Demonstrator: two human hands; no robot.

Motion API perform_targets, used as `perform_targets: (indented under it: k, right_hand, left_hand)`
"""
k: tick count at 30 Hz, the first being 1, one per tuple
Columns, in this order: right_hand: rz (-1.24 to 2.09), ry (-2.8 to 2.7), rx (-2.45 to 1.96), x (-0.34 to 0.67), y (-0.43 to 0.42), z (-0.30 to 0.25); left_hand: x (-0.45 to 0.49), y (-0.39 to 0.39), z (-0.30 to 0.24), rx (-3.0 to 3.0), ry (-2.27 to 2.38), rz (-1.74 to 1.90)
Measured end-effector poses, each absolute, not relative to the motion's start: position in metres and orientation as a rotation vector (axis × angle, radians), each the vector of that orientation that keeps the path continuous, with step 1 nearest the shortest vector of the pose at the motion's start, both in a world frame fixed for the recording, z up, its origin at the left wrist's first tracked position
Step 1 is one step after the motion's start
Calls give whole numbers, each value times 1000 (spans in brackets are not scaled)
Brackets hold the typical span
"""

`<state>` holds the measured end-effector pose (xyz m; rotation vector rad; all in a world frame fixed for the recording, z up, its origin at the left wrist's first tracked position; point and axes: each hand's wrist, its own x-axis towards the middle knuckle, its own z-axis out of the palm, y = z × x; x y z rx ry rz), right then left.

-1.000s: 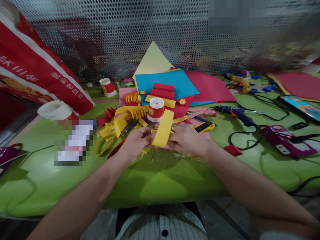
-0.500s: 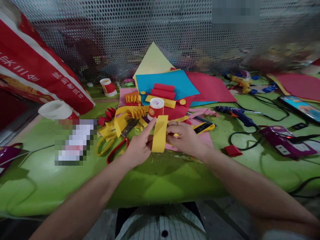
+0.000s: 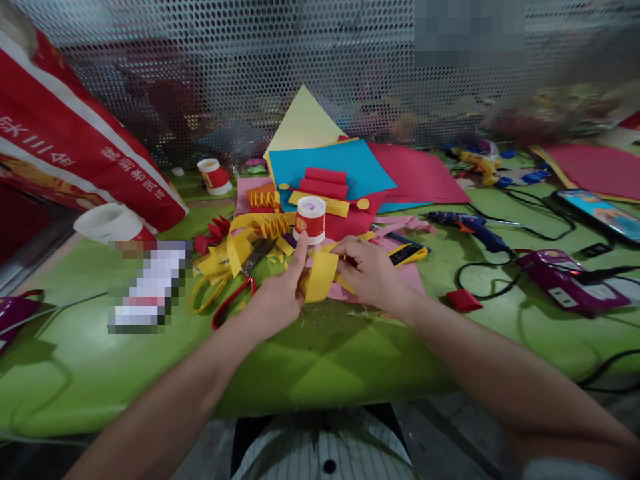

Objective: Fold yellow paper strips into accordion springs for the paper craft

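A yellow paper strip (image 3: 321, 276), bent over into a curve, is between my two hands. My left hand (image 3: 277, 297) grips its left side, with the index finger stretched forward towards a red-and-white paper cup (image 3: 310, 220). On the right, my right hand (image 3: 367, 270) pinches the strip between thumb and fingers. The cup stands upside down just beyond the strip. Folded yellow paper springs (image 3: 277, 225) and red-handled scissors (image 3: 235, 301) lie left of my hands. Close to my right hand is a yellow-and-black utility knife (image 3: 409, 255).
Blue card (image 3: 330, 167) and red card (image 3: 420, 173) are stacked at the back. A glue gun (image 3: 470, 227), a purple power strip (image 3: 575, 283) and cables lie right. At left are a phone (image 3: 150, 287), a white cup (image 3: 113, 223) and a big red bag (image 3: 90, 127).
The yellow strip has been folded lower and now looks shorter between my hands. My right hand has shifted slightly, and my left index finger points more directly at the cup.
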<state>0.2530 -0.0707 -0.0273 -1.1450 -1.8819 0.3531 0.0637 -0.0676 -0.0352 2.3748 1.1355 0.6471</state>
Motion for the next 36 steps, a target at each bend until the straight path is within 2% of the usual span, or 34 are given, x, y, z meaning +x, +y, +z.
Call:
perform_targets:
  k: [3, 6, 9, 13, 16, 25, 31, 36]
  right_hand:
    - [463, -1806, -1163, 253, -69, -25]
    - [408, -1810, -1164, 254, -68, -28]
    - [113, -1904, -1151, 254, -70, -32]
    - [-339, -2028, -1055, 253, -75, -32]
    - [-413, -2067, -976, 253, -78, -30]
    - [72, -1711, -1070, 259, -68, -26]
    - [230, -1758, -1079, 253, -73, -23]
    - [395, -1792, -1115, 245, -79, -20]
  left_hand:
    - [62, -64, -32, 2576, 1238, 590]
    - [62, -62, -28, 2514, 1195, 721]
    - [65, -60, -25, 2050, 1081, 865]
    - [70, -60, -25, 1552, 965, 798]
    - [73, -63, -26, 1493, 903, 674]
    - [62, -70, -16, 2066, 568, 776]
    - [69, -67, -19, 1714, 913, 1079]
    - [79, -69, -22, 1692, 1039, 981]
